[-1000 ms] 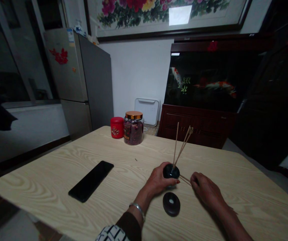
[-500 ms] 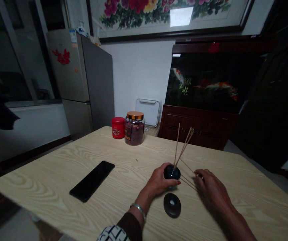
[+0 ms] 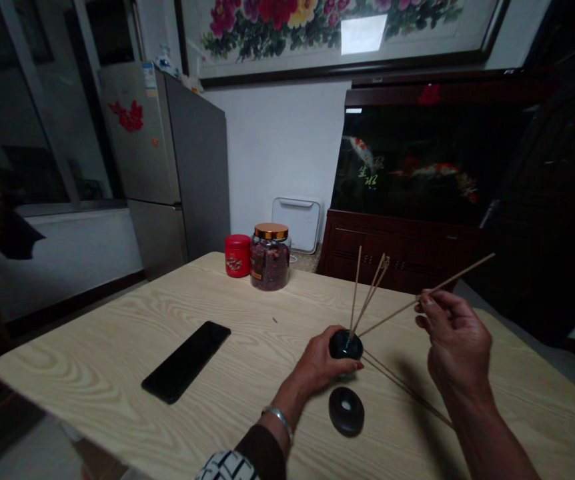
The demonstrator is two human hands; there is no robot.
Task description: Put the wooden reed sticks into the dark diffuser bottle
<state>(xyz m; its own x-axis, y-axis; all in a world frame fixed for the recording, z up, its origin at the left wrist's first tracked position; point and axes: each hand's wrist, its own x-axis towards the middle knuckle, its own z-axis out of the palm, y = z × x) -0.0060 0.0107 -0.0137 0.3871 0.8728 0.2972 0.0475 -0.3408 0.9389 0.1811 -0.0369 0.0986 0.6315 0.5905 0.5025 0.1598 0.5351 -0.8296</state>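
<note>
Thin stick (image 3: 467,272) in my right hand (image 3: 455,327), dark bottle (image 3: 346,347) in my left hand (image 3: 325,363).
My left fingers curl round the bottle on the table (image 3: 247,347), behind a dark round piece (image 3: 346,411); my right fingertips pinch the stick partway along, its low end by the bottle's top, touching or not I can't tell. Held that far up, the tip could wobble and knock the upright sticks (image 3: 366,297); a sideways push with a slack left grip could tip the bottle.

Grey fridge (image 3: 198,167) left, white wall (image 3: 287,143), fish tank (image 3: 412,147) right.
</note>
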